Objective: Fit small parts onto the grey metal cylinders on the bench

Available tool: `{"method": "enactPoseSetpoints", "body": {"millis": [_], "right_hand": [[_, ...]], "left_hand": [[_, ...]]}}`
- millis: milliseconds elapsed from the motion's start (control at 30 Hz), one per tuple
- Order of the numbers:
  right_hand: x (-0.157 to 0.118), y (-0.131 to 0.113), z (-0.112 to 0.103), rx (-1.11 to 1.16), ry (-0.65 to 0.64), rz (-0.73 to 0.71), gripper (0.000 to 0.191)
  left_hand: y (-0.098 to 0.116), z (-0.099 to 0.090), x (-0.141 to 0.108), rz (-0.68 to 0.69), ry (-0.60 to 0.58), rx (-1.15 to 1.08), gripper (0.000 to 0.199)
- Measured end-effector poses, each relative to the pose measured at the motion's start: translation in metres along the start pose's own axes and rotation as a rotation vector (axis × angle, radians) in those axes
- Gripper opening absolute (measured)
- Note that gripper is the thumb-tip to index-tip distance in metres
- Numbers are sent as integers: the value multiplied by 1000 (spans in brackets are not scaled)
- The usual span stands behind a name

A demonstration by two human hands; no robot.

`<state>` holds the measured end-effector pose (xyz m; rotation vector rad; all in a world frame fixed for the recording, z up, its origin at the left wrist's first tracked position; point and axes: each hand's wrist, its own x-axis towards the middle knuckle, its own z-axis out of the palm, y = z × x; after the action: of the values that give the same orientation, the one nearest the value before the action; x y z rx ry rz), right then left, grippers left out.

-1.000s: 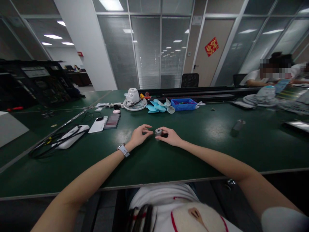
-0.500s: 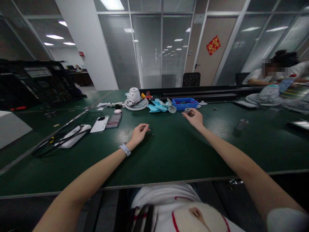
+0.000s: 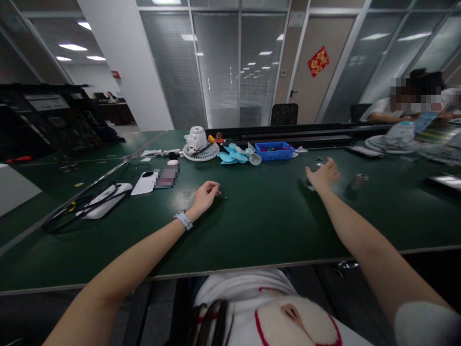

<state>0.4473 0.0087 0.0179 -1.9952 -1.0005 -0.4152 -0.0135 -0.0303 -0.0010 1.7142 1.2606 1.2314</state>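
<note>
My left hand (image 3: 206,196) rests low over the green table with thumb and fingertips pinched together. Whatever lies between those fingertips is too small to make out. Just right of it is a tiny dark piece (image 3: 226,198), perhaps a screw, on the tabletop. Over on the right, my right hand (image 3: 323,175) curves palm-down around a small shiny metal part (image 3: 319,165), mostly hidden by the fingers. A grey metal cylinder (image 3: 358,181) lies to the right of that hand. Beyond it, a small thin piece (image 3: 319,158) lies on the table.
At the back are a white fan housing (image 3: 197,139) on its grille, blue fan blades (image 3: 233,154) and a blue tray (image 3: 274,152) of small parts. A phone (image 3: 143,183) and a white device with black cable (image 3: 105,201) lie left. Another person (image 3: 387,111) sits far right.
My right hand has moved right, from in front of the blue tray toward the grey cylinder, its fingers spread wider. My left hand stays pinched in nearly the same place. The view has shifted slightly.
</note>
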Motion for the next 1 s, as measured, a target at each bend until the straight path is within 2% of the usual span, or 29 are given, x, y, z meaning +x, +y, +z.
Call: {"method": "enactPoseSetpoints", "body": {"millis": [67,100,167,300,367,433,533,600,667,767,900,1000], "right_hand": [[-16,-29,-7,18,30,-213,71],[-27,-45,-11,60,-12,-330,66],[-57,-79,-19,193,-191,-576,54],[-133,-137,-34,459,-670,-1035,41],[-166,-155,-38,537,-814,-1133,40],[-189,-165,-38,599,-902,-1140,37],[-203,-170,-35,655,-950,-1105,29],[-199,-168,-33,634,-914,-1101,28],[-183,-162,-32,575,-833,-1096,28],[-137,-141,-29,474,-628,-995,31],[-53,-83,-20,223,-272,-652,35],[-5,-30,-14,0,-116,-414,37]], "left_hand": [[0,0,0,-4,-8,0,30],[0,0,-1,-5,-10,1,30],[0,0,-1,-3,-12,10,31],[1,0,-1,2,-3,32,31],[3,0,-2,6,4,42,29],[7,1,-3,11,16,46,27],[12,2,-5,12,28,46,25],[14,2,-5,4,22,54,25],[15,2,-6,-5,16,52,26],[14,2,-6,-8,11,32,26],[15,1,-6,1,0,42,25],[17,0,-8,-2,-3,59,24]]}}
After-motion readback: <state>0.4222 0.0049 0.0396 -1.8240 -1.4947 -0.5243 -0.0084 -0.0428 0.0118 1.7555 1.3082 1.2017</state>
